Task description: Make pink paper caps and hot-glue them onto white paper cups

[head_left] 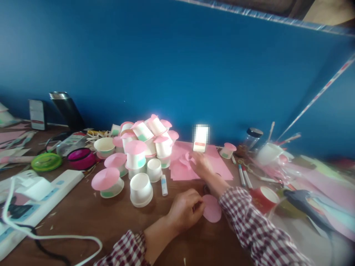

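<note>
My left hand (185,212) is closed in a pinch on the edge of a pink paper circle (212,209), held just above the brown table (116,225). My right hand (202,164) reaches forward onto a stack of pink paper sheets (219,167) and touches a small pink paper piece (186,159); its fingers are blurred. Both sleeves are red-and-white checked. A heap of white paper cups with pink paper caps (144,140) stands left of the sheets. A glue stick (164,184) lies beside the cups.
A white power strip (41,203) with a plug and cable lies at the left. Green (46,162) and magenta (81,159) lids sit behind it. Markers (242,174), a red cup (265,198), a jar (252,137) and a glue gun (307,203) crowd the right. A blue wall (177,66) backs the table.
</note>
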Tool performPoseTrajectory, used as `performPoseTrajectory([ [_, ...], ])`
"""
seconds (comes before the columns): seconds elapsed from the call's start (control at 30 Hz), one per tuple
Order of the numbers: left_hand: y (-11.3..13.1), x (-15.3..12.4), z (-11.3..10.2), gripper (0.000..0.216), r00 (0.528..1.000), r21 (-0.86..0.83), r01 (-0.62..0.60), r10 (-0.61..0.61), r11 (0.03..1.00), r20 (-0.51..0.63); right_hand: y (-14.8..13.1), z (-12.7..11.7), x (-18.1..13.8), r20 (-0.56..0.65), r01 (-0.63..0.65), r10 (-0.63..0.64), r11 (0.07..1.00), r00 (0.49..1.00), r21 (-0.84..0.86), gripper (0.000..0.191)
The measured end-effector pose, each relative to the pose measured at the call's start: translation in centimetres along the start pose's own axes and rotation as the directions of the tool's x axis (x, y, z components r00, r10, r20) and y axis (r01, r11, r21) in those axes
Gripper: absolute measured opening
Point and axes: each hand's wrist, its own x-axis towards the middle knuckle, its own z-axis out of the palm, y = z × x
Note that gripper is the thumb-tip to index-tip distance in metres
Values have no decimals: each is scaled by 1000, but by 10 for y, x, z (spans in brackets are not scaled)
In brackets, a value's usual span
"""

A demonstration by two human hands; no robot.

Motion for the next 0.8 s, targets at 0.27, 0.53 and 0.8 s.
performPoseTrajectory([
  [0.27,-2,0,2,12,1000,10,0,0,1000,-1,-17,10,4,32,-68,66,996,997,61,13],
  [0.53,-2,0,2,18,1000,39,18,-18,999,10,-5,5,19,-78,-249,292,905,953,346,20],
  [0.8,-1,0,2,21,999,53,33,-35,998,38,4,2,17,-20,-339,394,814,919,472,21],
])
